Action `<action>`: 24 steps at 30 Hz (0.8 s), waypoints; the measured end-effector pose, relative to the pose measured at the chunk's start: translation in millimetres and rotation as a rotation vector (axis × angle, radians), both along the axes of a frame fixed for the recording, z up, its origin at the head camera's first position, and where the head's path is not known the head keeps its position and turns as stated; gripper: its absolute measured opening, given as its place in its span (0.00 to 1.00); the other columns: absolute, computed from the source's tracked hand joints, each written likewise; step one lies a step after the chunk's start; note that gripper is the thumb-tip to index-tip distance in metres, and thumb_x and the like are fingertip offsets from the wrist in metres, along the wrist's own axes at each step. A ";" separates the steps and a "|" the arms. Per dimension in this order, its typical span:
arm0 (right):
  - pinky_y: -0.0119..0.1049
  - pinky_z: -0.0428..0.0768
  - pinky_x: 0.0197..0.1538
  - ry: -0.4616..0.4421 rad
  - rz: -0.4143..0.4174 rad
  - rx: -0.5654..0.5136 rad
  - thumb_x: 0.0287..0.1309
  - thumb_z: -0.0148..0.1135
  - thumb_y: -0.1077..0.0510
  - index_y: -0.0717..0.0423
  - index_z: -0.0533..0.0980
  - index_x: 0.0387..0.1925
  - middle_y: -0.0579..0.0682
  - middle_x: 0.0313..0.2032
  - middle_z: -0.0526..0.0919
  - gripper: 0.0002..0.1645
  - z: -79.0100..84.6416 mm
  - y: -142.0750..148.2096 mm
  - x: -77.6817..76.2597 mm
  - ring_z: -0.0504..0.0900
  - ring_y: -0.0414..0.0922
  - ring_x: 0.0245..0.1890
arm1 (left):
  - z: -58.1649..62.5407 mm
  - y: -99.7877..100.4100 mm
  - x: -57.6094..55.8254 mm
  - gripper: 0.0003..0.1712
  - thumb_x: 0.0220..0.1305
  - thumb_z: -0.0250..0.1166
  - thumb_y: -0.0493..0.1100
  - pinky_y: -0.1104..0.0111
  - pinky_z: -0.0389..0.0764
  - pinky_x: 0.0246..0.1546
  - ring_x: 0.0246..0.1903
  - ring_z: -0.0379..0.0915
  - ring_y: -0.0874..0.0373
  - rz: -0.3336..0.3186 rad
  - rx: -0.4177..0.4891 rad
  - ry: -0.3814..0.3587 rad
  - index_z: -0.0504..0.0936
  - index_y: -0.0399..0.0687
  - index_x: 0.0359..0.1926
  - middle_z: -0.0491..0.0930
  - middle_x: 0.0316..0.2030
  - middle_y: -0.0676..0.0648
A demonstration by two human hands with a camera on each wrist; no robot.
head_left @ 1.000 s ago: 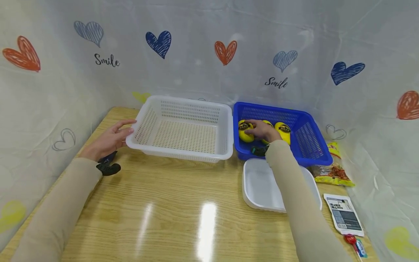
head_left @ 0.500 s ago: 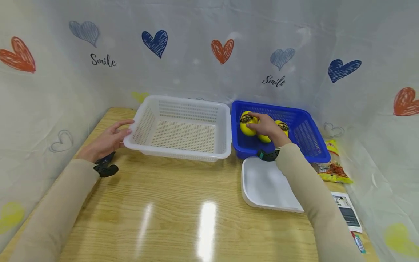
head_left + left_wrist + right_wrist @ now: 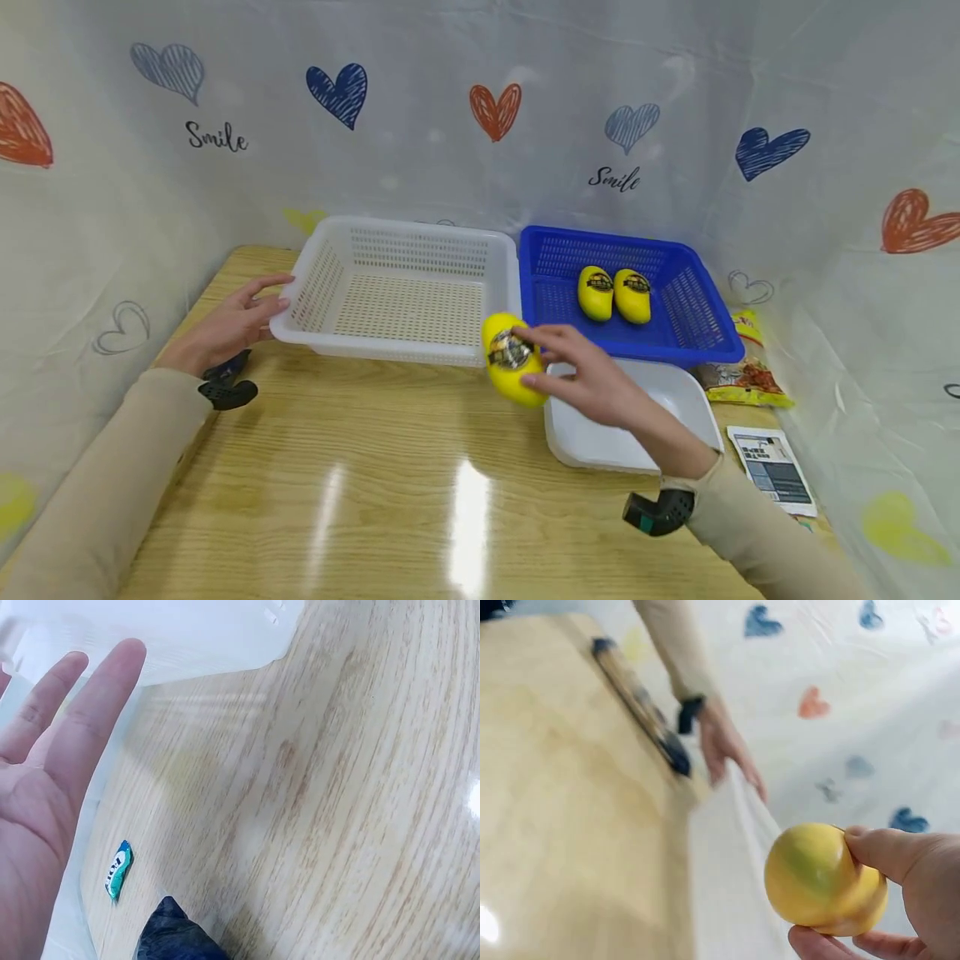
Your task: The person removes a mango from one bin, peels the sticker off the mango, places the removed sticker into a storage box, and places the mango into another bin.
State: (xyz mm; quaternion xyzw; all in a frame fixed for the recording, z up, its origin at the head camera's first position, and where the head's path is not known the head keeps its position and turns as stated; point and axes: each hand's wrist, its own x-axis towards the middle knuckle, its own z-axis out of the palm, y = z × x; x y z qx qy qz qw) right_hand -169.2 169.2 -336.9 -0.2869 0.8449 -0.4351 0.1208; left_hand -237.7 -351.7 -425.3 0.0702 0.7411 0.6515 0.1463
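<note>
My right hand [image 3: 588, 379] pinches a yellow mango [image 3: 504, 367] with a dark label between thumb and fingertips. It is in the air just in front of the white basket's right end. In the right wrist view the mango [image 3: 810, 877] shows a greenish patch. My left hand [image 3: 228, 327] touches the left rim of the white basket [image 3: 390, 342], its fingers nearly straight in the left wrist view. Two more labelled mangoes [image 3: 595, 293] lie side by side in the blue basket [image 3: 697, 333].
A white shallow tray [image 3: 562, 433] stands in front of the blue basket. At the right edge lie a yellow snack bag [image 3: 746, 383] and a white-and-dark packet [image 3: 772, 471]. A small green-and-blue wrapper [image 3: 118, 870] and a dark package [image 3: 176, 934] lie near my left wrist.
My right hand has lifted one mango out of the blue basket and carried it left and toward me. Two mangoes stay behind. The left hand keeps its place at the white basket's rim.
</note>
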 end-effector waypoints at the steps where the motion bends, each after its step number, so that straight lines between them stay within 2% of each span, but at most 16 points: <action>1: 0.39 0.82 0.48 -0.019 0.028 -0.004 0.65 0.63 0.54 0.47 0.65 0.71 0.58 0.63 0.65 0.34 -6.1 -4.2 9.0 0.75 0.57 0.56 | 0.2 -0.2 0.4 0.29 0.77 0.50 0.43 0.66 0.81 0.44 0.48 0.78 0.61 -0.002 0.001 0.001 0.53 0.54 0.73 0.77 0.53 0.54; 3: 0.36 0.82 0.47 -0.054 0.077 -0.001 0.64 0.64 0.53 0.48 0.66 0.70 0.59 0.64 0.65 0.34 -19.9 -12.1 23.5 0.75 0.56 0.55 | 0.8 -0.3 1.3 0.29 0.77 0.50 0.43 0.66 0.81 0.44 0.48 0.78 0.61 -0.003 0.002 0.003 0.53 0.54 0.73 0.77 0.53 0.53; 6: 0.33 0.82 0.45 -0.091 0.120 0.038 0.64 0.64 0.49 0.46 0.67 0.70 0.59 0.63 0.66 0.34 -45.5 -21.3 36.3 0.75 0.53 0.53 | 2.0 -0.3 2.4 0.29 0.77 0.50 0.45 0.66 0.81 0.44 0.48 0.78 0.61 -0.008 -0.016 0.008 0.53 0.55 0.74 0.76 0.54 0.53; 10: 0.37 0.80 0.48 -0.088 0.137 0.098 0.66 0.62 0.46 0.45 0.67 0.70 0.56 0.60 0.68 0.33 -81.2 -28.9 42.8 0.74 0.48 0.50 | 2.8 0.8 2.4 0.30 0.77 0.50 0.46 0.66 0.80 0.46 0.50 0.77 0.61 -0.007 -0.040 0.002 0.51 0.55 0.74 0.75 0.55 0.53; 13: 0.43 0.78 0.50 -0.048 0.102 0.116 0.66 0.61 0.45 0.47 0.68 0.69 0.55 0.56 0.71 0.33 -100.7 -34.6 43.7 0.76 0.47 0.48 | 3.1 1.6 2.5 0.31 0.77 0.50 0.46 0.66 0.80 0.46 0.50 0.77 0.61 0.001 -0.049 -0.008 0.50 0.55 0.75 0.74 0.56 0.53; 16: 0.43 0.77 0.51 -0.029 0.034 0.112 0.65 0.61 0.42 0.44 0.67 0.69 0.53 0.56 0.72 0.34 -111.9 -41.9 44.3 0.79 0.47 0.48 | 3.5 2.0 2.8 0.32 0.77 0.51 0.47 0.66 0.80 0.46 0.50 0.77 0.61 0.004 -0.054 -0.013 0.49 0.54 0.75 0.74 0.56 0.53; 20: 0.35 0.80 0.49 -0.096 -0.006 0.029 0.65 0.61 0.43 0.44 0.65 0.70 0.56 0.60 0.66 0.35 -117.5 -53.0 45.5 0.81 0.51 0.51 | 5.1 2.6 3.5 0.33 0.76 0.51 0.48 0.66 0.80 0.47 0.50 0.77 0.61 0.006 -0.065 -0.022 0.49 0.55 0.76 0.73 0.57 0.52; 22: 0.32 0.81 0.46 -0.129 -0.005 -0.020 0.66 0.62 0.45 0.46 0.64 0.70 0.59 0.62 0.62 0.35 -118.0 -57.7 45.7 0.81 0.53 0.51 | 7.0 2.7 3.7 0.33 0.77 0.50 0.49 0.67 0.79 0.48 0.52 0.76 0.61 0.006 -0.110 -0.016 0.49 0.56 0.76 0.71 0.60 0.49; 24: 0.29 0.81 0.44 -0.126 -0.002 -0.028 0.65 0.62 0.47 0.47 0.63 0.70 0.59 0.63 0.60 0.35 -117.6 -60.5 45.6 0.81 0.53 0.50 | 10.8 3.6 3.3 0.34 0.77 0.49 0.52 0.63 0.78 0.52 0.57 0.72 0.56 0.012 -0.180 0.011 0.48 0.56 0.76 0.65 0.65 0.45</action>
